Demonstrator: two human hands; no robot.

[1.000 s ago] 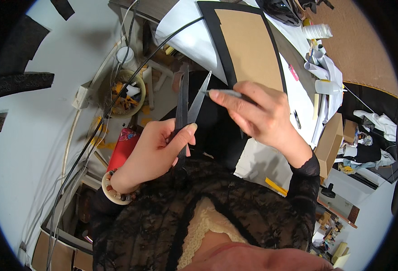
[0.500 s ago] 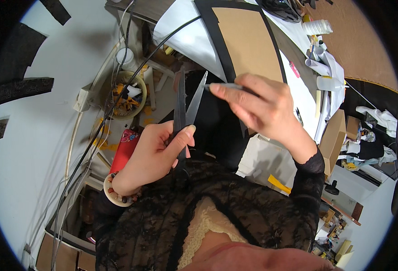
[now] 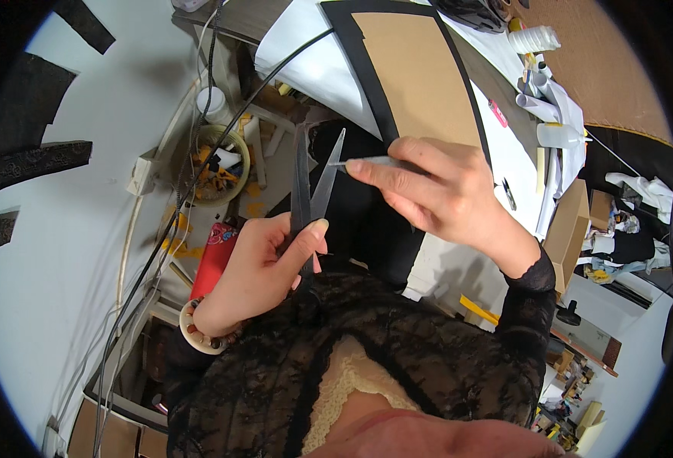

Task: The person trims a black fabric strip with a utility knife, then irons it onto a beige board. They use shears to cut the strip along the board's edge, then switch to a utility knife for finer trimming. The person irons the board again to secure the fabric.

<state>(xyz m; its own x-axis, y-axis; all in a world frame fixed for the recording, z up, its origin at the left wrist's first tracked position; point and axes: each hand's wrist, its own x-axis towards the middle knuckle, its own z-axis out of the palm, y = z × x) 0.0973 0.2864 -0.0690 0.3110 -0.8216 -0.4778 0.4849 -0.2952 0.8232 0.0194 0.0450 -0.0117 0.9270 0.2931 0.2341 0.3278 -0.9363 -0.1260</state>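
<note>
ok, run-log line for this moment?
left hand: holds open scissors | right hand: holds slim grey tool, tip at one blade | contact: cannot tell | tan panel: black-edged

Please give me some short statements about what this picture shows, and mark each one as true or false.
1. The left hand holds scissors. True.
2. The scissors are closed. False: their blades stand apart.
3. The right hand holds a slim grey tool. True.
4. The right wrist wears a bangle. False: the white bangle is on the left wrist.
5. Scraps lie in the round bin. True.
</note>
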